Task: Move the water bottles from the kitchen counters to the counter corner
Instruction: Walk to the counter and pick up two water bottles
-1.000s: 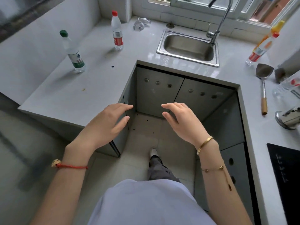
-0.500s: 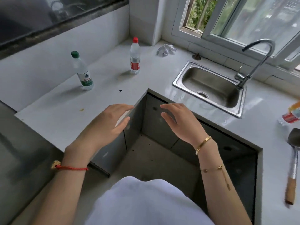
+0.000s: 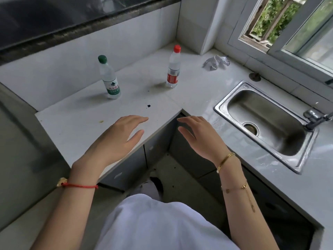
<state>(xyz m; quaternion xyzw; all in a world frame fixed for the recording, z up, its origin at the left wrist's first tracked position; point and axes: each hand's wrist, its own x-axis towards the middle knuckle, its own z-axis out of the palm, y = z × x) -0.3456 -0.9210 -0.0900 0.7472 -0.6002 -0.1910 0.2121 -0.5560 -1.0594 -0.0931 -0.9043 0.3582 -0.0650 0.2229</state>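
White counter [image 3: 75, 123] carries two upright bottles, green-capped [image 3: 109, 77] and red-capped [image 3: 173, 68], well apart. Both hands, left [image 3: 115, 141] and right [image 3: 200, 137], are held open and empty, presumably readied for reaching.

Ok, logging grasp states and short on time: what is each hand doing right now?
Left hand: open, holding nothing, above the counter edge.
Right hand: open, holding nothing, touching neither bottle.
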